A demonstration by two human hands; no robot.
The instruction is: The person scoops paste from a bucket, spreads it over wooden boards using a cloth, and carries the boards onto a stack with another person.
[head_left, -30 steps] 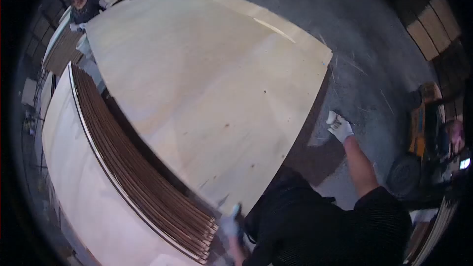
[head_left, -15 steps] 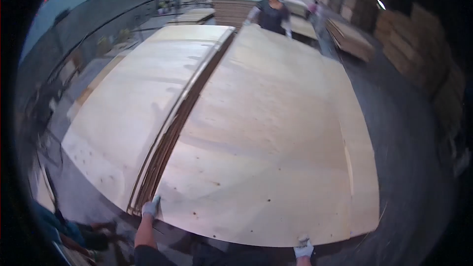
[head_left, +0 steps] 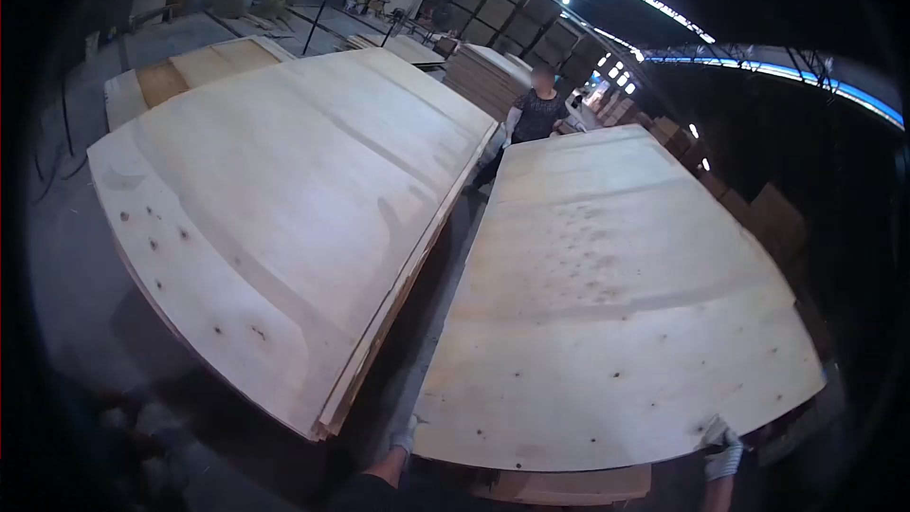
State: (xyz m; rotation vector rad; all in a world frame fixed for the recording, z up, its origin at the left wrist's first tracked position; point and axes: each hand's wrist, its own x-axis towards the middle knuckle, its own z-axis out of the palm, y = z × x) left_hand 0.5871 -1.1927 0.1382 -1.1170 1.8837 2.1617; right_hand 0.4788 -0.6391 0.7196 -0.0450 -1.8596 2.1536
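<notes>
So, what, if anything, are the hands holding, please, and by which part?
The right wood sheet: the right hand appears to grip its near edge, towards the right; the left hand is at its near left corner, grip unclear.

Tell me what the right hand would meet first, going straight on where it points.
Most likely the pale wood sheet: the right hand is at its near edge, seemingly touching it, though depth is hard to judge.
</notes>
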